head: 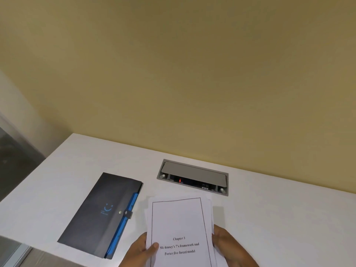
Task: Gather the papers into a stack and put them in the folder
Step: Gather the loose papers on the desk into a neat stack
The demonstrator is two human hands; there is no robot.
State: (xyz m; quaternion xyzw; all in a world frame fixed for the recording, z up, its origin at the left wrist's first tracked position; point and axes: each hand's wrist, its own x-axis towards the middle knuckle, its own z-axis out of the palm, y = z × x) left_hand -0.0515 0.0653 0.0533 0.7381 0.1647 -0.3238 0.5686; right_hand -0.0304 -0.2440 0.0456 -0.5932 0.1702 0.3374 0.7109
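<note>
A loose stack of white papers [179,224] is held upright-tilted above the white desk, its top sheet printed with a bordered title page. My left hand [139,251] grips the stack's left edge, thumb on the front sheet. My right hand [229,245] holds the right edge from behind. The sheets are unevenly aligned, with edges fanning out at the top and right. A dark grey folder [100,211] with a blue inner edge and a snap clasp lies closed on the desk to the left of the papers.
The white desk [279,212] meets a yellow wall at the back. A grey recessed socket box [192,177] with its flap raised sits behind the papers. The desk's left edge drops off beside the folder.
</note>
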